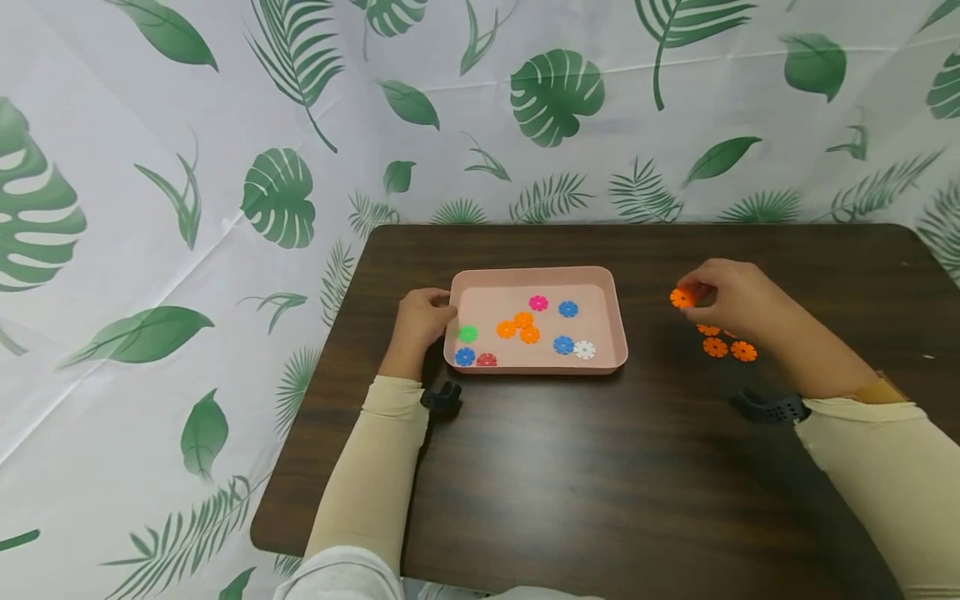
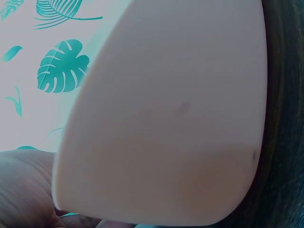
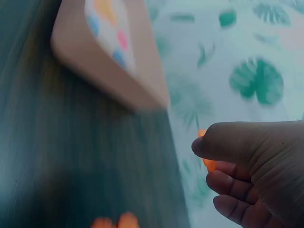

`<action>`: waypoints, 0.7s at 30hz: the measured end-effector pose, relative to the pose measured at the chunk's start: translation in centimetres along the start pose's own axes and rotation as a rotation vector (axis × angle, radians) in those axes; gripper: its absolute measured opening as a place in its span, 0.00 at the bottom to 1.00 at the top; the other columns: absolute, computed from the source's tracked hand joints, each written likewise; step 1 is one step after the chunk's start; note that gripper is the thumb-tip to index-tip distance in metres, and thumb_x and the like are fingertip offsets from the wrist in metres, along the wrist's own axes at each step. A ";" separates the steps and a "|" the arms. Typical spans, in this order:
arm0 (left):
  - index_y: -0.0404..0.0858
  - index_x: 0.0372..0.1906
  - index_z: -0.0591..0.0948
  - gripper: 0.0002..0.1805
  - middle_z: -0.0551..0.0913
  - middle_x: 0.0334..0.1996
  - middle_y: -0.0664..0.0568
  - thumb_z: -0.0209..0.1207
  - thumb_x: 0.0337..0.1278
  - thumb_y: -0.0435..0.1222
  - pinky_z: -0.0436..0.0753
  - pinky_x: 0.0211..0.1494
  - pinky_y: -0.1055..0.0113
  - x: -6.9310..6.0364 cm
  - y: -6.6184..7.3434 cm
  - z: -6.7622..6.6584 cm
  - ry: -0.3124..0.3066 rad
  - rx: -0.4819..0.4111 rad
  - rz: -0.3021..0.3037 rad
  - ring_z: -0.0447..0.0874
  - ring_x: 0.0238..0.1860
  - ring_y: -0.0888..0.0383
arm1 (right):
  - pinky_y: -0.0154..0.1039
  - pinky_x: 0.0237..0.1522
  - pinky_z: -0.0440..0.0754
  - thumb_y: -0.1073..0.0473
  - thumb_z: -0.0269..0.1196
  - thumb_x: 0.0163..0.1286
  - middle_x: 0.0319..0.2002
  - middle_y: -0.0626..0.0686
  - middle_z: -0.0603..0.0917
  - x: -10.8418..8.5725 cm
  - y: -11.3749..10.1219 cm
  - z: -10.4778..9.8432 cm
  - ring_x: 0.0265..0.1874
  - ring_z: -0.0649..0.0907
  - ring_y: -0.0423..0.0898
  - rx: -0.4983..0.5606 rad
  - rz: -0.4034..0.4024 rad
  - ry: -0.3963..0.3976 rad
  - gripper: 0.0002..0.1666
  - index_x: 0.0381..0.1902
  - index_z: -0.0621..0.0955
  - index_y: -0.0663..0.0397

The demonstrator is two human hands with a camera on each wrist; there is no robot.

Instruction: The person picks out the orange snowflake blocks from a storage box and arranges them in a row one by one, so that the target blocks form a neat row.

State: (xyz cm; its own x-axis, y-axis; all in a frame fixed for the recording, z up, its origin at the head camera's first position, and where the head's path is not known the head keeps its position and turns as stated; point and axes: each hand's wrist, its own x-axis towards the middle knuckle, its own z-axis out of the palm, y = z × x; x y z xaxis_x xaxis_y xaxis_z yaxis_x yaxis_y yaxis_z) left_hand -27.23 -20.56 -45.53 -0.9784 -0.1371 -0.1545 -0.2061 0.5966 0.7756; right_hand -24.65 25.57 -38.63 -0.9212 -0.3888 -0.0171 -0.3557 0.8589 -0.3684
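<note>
A pink tray (image 1: 525, 368) holds several flower-shaped discs in orange, blue, green, red, pink and white. At its left side, my left hand (image 1: 422, 321) grips the tray's edge, thumb near the rim; in the left wrist view the tray wall (image 2: 166, 95) fills most of the picture beside the hand (image 2: 26, 187). My right hand (image 1: 738, 296) pinches an orange disc (image 1: 681, 297) above the table, right of the tray. The right wrist view shows the orange disc (image 3: 209, 164) between thumb and fingers of that hand (image 3: 266, 166).
Several loose orange discs (image 1: 716, 347) lie on the dark wooden table (image 1: 585, 483) below my right hand, partly hidden by it. A white cloth with green leaf prints (image 1: 480, 108) hangs behind the table and along its left side.
</note>
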 end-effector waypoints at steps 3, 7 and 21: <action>0.37 0.60 0.85 0.24 0.89 0.46 0.43 0.65 0.58 0.38 0.88 0.46 0.55 0.0 -0.1 -0.1 -0.007 -0.011 -0.005 0.87 0.40 0.50 | 0.60 0.46 0.81 0.62 0.73 0.62 0.45 0.62 0.83 -2.1 3.0 -0.3 0.43 0.81 0.58 -0.032 0.054 -0.023 0.24 0.54 0.83 0.70; 0.37 0.61 0.85 0.24 0.88 0.48 0.43 0.64 0.58 0.38 0.89 0.47 0.55 -0.1 0.0 -0.1 -0.019 -0.015 -0.027 0.87 0.41 0.50 | 0.60 0.43 0.81 0.60 0.74 0.62 0.43 0.63 0.83 -4.7 6.6 0.1 0.42 0.81 0.60 -0.044 0.116 -0.025 0.26 0.53 0.82 0.71; 0.36 0.62 0.84 0.24 0.86 0.51 0.42 0.64 0.61 0.38 0.89 0.48 0.54 -0.3 0.3 0.0 -0.026 -0.019 -0.026 0.89 0.44 0.49 | 0.61 0.40 0.82 0.61 0.72 0.62 0.37 0.65 0.84 -8.6 10.7 2.1 0.37 0.83 0.60 -0.030 0.238 -0.061 0.28 0.51 0.79 0.80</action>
State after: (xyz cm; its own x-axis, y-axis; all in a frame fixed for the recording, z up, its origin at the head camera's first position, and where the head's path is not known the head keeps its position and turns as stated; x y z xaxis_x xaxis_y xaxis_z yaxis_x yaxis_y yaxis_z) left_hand -26.98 -20.30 -45.26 -0.9728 -0.1313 -0.1907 -0.2314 0.5777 0.7827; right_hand -20.21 37.41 -44.41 -0.9687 -0.1928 -0.1562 -0.1352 0.9378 -0.3197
